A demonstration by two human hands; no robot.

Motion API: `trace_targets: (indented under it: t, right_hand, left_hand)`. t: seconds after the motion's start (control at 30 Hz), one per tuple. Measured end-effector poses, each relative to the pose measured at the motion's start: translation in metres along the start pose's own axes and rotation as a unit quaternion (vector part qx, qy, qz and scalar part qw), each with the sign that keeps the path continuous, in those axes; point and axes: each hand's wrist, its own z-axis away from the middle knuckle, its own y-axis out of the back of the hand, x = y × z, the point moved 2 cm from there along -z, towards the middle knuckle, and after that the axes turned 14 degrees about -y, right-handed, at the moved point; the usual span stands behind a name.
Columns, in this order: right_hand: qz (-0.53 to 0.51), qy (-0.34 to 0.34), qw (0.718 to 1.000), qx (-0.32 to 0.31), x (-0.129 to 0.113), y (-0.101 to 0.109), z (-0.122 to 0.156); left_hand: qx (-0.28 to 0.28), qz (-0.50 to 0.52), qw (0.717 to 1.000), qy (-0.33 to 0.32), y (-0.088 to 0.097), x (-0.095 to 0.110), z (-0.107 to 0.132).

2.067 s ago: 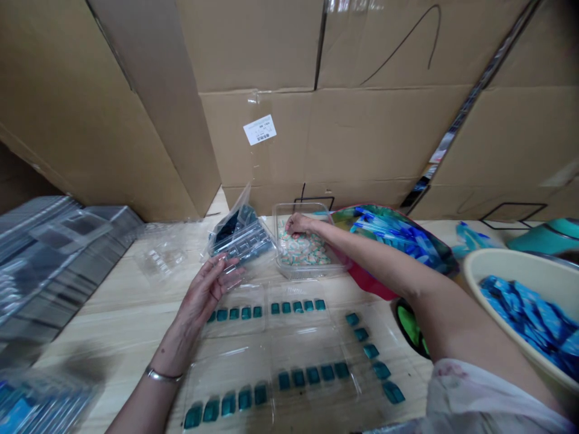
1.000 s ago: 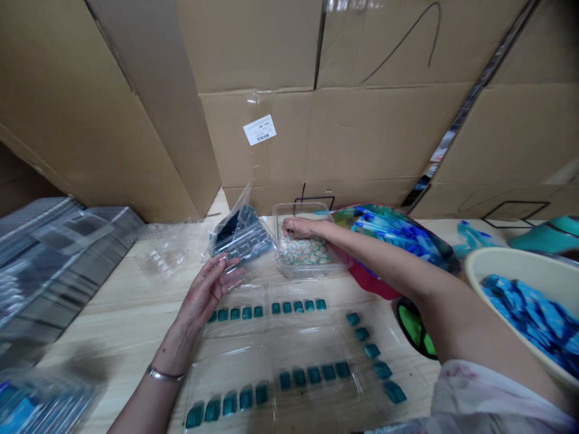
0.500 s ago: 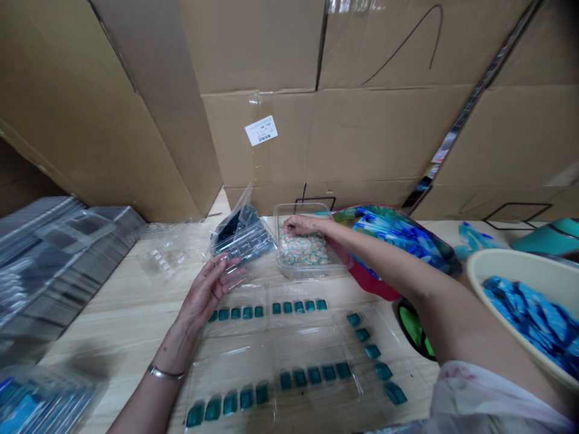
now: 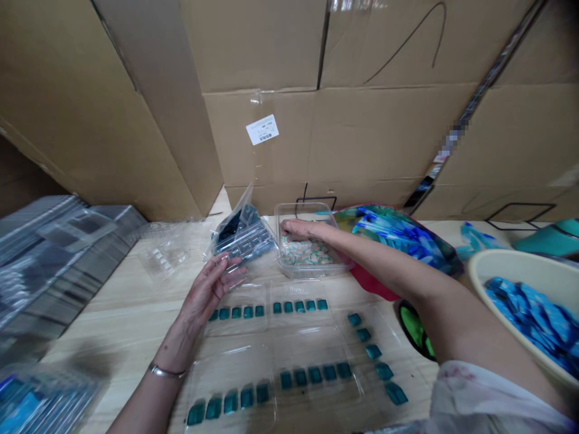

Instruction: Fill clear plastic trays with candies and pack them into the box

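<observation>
Over wood table (image 4: 113,301), right hand (image 4: 301,229) dips in clear box (image 4: 312,271) of small pieces (image 4: 307,256), fingers together, grip unclear. Left hand (image 4: 205,293) open, fingers apart, just above clear tray (image 4: 235,295). Green blocks (image 4: 299,378) in rows, kept apart, easy to see.

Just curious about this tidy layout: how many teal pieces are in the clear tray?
25. In the clear tray, the teal pieces sit in two groups of five along the far row, two of five along the near row, and five down the right side. None looks hidden.
</observation>
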Motion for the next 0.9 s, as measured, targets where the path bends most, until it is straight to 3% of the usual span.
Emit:
trace_targets:
  t: [0.47,0.6,0.9]
  right_hand:
    - [-0.033,0.020,0.997,0.065,0.000,0.009,0.017]
    - [-0.028,0.056,0.997,0.049,-0.002,-0.001,0.016]
    - [-0.038,0.047,0.997,0.043,0.003,-0.005,0.015]
  left_hand:
    - [-0.004,0.009,1.000,0.001,0.002,-0.002,-0.001]
    - [-0.005,0.005,1.000,0.000,0.001,-0.001,0.000]
    - [-0.005,0.006,1.000,0.001,0.002,-0.001,-0.001]
